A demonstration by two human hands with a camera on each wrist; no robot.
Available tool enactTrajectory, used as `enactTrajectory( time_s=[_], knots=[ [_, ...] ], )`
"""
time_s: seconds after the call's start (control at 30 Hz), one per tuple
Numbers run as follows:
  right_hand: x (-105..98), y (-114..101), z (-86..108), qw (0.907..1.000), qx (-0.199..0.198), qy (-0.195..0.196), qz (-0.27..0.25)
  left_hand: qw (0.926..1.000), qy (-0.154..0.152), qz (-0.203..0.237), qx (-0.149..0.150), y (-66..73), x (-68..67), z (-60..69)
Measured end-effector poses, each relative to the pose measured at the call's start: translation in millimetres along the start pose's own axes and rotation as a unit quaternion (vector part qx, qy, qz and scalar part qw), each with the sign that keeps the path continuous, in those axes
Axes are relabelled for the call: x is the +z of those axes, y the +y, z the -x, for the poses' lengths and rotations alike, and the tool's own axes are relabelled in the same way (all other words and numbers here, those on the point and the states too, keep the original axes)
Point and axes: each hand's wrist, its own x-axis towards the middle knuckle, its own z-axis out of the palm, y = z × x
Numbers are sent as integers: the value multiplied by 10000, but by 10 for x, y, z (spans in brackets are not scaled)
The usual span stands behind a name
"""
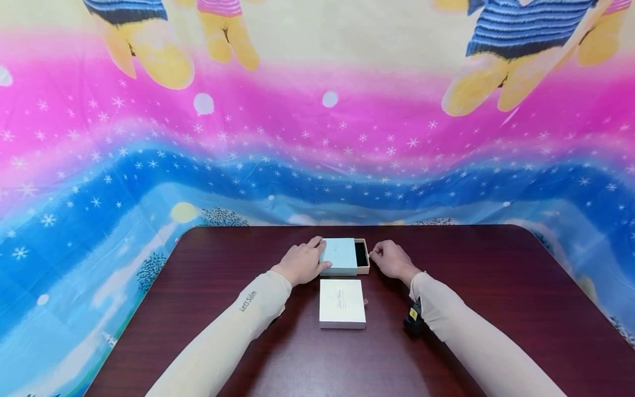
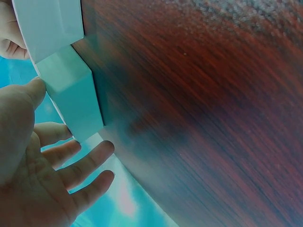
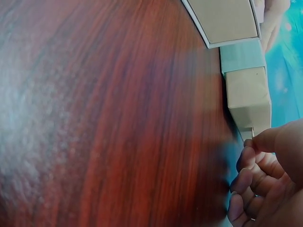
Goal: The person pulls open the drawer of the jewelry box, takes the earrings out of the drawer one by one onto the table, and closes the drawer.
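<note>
A light blue drawer box lies on the table, its inner tray partly out on the right, showing a black inside. My left hand holds the box's left end, with the thumb at the near edge and a finger towards the far edge. In the left wrist view the other fingers spread free past the end. At the tray's right end, my right hand pinches a small pull tab between thumb and forefinger. A white box with faint lettering sits just nearer, touched by neither hand.
Both boxes lie on a dark reddish wood-grain table with rounded far corners. A small tab sticks out of the white box's right side. Behind the table hangs a colourful printed cloth. A black wrist device is strapped at the right sleeve.
</note>
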Motion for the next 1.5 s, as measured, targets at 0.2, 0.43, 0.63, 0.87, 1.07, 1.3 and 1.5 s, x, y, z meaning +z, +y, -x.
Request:
enactTrajectory(
  time_s=[0.2, 0.43, 0.63, 0.87, 1.07, 1.3, 1.5],
  knots=[
    [-4, 27, -6, 10000, 21, 4, 18, 10000, 19, -7, 8, 4, 6, 5],
    [-9, 58, -14, 10000, -13, 7, -3, 10000, 26, -17, 32, -6, 15, -10],
    [-21, 73, -13, 10000, -24, 13, -45, 10000, 9, -28, 48, -21, 27, -12],
    [-35, 77, -5, 10000, -59, 40, -28, 10000, 20, -27, 58, -25, 30, -13],
    [-48, 75, -4, 10000, -39, 49, 15, 9999, 61, -48, 70, -18, 21, -9],
    [-57, 92, -9, 10000, 70, 11, 40, 10000, 68, -32, 49, -18, 25, -9],
    [-70, 107, 0, 10000, 44, 15, 18, 10000, 55, 37, 42, -11, 24, -9]
  ],
)
